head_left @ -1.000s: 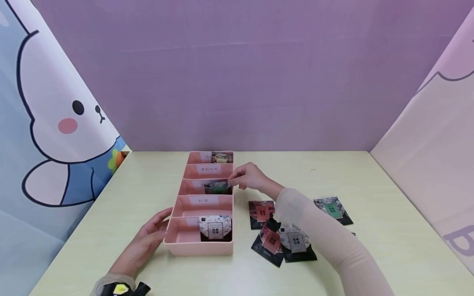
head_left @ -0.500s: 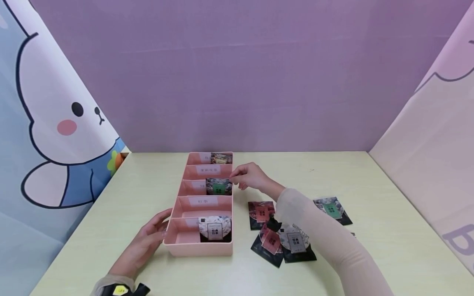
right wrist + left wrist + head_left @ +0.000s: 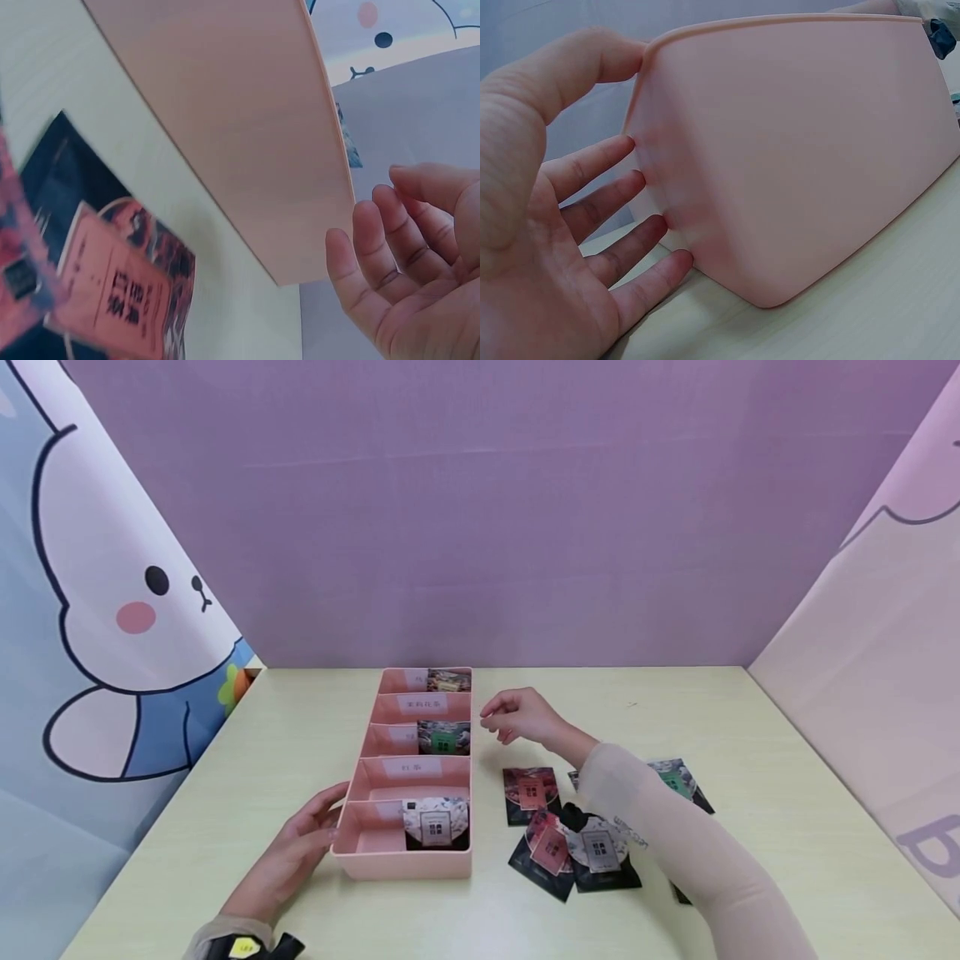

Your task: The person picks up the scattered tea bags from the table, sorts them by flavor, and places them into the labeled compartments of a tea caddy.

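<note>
Your right hand (image 3: 525,717) hangs in the air just beside the right wall of the pink box (image 3: 401,867). Its fingers are softly bent, there is a gap between the thumb and the fingers, and it has hold of nothing. Your left hand (image 3: 300,835) is at the left side of the box, near the front. Its fingers are spread out and the tips touch the box, but they do not wrap round it. The box sits on the tabletop (image 3: 300,718) and has five slots in a row. The green packet (image 3: 444,739) is in the middle slot, on its right side. A white packet (image 3: 436,823) is in the slot closest to you. On the tabletop, right of the box, lie two red packets (image 3: 532,795) and a grey-label packet (image 3: 601,853). Your sleeve (image 3: 675,852) partly hides another packet with a green label (image 3: 681,778).
</note>
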The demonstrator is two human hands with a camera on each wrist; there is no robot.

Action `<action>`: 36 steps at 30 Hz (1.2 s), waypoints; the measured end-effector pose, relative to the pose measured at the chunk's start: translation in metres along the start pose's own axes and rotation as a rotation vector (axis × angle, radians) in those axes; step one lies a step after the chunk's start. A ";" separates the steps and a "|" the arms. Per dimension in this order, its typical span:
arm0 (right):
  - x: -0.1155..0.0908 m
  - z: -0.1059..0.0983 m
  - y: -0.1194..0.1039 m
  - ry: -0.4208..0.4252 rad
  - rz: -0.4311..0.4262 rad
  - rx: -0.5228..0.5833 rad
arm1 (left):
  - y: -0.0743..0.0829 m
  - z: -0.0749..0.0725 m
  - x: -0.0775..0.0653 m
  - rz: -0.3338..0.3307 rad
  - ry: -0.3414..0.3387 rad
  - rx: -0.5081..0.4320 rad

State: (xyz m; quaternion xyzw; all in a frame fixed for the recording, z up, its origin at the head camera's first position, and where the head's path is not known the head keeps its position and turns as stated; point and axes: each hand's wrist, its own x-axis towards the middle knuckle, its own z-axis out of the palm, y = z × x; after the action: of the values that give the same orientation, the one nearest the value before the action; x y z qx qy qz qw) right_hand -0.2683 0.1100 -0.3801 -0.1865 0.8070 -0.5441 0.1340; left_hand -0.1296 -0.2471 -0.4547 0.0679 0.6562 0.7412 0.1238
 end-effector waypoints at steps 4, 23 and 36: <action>-0.006 -0.005 0.005 -0.003 0.006 -0.012 | 0.000 0.000 0.000 -0.001 0.004 0.003; -0.038 -0.024 0.041 0.003 0.150 -0.105 | 0.000 -0.001 0.000 -0.053 0.019 0.013; -0.049 -0.034 0.059 0.002 0.257 -0.171 | 0.001 -0.001 0.000 -0.053 0.019 0.020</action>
State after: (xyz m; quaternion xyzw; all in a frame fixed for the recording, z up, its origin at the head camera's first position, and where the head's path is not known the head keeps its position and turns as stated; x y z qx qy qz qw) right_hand -0.2483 0.1804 -0.4216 -0.0919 0.8676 -0.4521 0.1854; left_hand -0.1301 -0.2477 -0.4540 0.0448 0.6663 0.7317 0.1367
